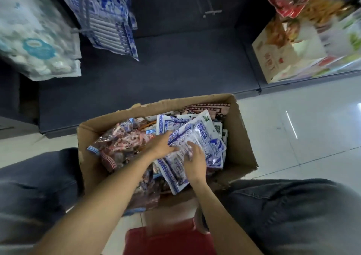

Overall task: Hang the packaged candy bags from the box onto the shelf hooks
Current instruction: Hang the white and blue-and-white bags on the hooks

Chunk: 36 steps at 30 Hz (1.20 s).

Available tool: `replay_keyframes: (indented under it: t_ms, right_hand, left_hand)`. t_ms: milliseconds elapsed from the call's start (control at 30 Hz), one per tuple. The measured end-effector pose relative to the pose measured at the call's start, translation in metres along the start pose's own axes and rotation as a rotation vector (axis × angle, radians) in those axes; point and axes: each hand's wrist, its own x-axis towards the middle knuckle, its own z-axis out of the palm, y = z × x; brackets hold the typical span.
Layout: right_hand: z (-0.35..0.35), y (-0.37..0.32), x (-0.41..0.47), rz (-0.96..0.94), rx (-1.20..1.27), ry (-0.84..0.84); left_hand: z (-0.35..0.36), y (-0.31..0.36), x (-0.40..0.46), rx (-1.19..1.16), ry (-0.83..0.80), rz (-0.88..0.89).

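Inside the cardboard box [242, 137], the left hand [159, 145] and right hand [195, 162] both hold blue-white candy bags [203, 139]. Each grip is closed on the stack. Left of the grip lie reddish bags [121, 143].

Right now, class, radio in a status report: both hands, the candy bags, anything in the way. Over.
Left hand and right hand both on blue-and-white candy bags in the cardboard box. Grip unclear, blurred. Matching bags already hanging. Path to shelf open.
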Motion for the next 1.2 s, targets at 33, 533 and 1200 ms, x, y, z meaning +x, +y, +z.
replay_keyframes:
  t_ms: [33,533,1200]
  right_hand:
    - [0.000,0.000,-0.001,0.070,0.040,0.087]
    - [-0.060,-0.090,-0.021,0.224,0.966,0.053]
    - [-0.055,-0.243,-0.022,-0.327,0.543,-0.087]
  left_hand:
    - [-0.007,-0.004,-0.005,-0.022,0.008,0.006]
    - [-0.078,-0.028,-0.138,-0.503,0.399,0.218]
    - [-0.180,-0.040,-0.182,-1.126,0.874,0.112]
